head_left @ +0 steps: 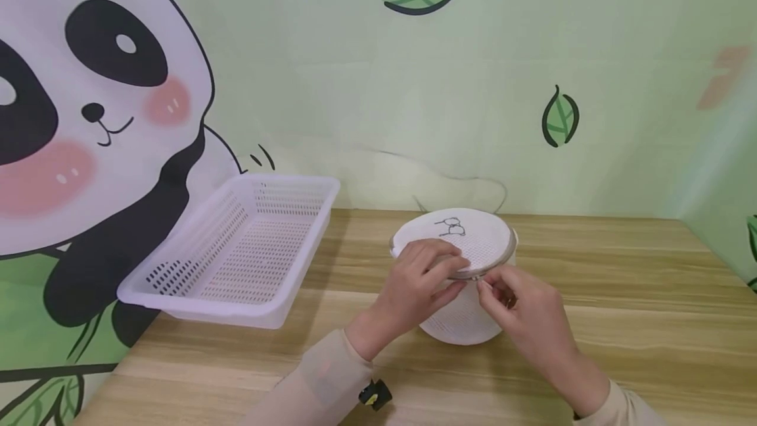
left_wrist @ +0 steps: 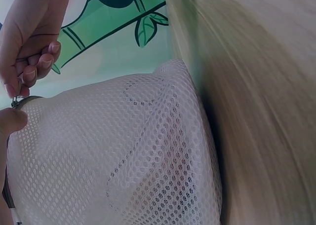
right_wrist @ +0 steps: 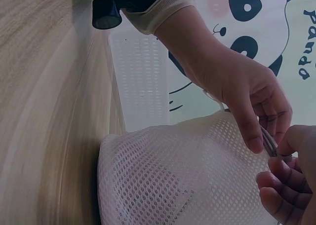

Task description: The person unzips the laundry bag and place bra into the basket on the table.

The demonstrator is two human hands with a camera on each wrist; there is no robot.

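A white mesh laundry bag (head_left: 464, 321), round like a drum, stands upright on the table with its lid (head_left: 481, 232) on top. A grey zipper rims the lid, and a small line drawing marks it. My left hand (head_left: 414, 284) pinches the front of the rim, fingers over the lid and thumb below, as the right wrist view also shows. Just to its right, my right hand (head_left: 532, 314) pinches the zipper pull (left_wrist: 18, 96) between thumb and forefinger. Whatever the bag contains is hard to make out through the mesh.
A white plastic basket (head_left: 278, 311) with slotted sides sits at the left on the wooden table (head_left: 639, 334). Behind the table hangs a green backdrop (head_left: 307, 51) with a panda and leaves. A black device (head_left: 375, 394) is by the left sleeve.
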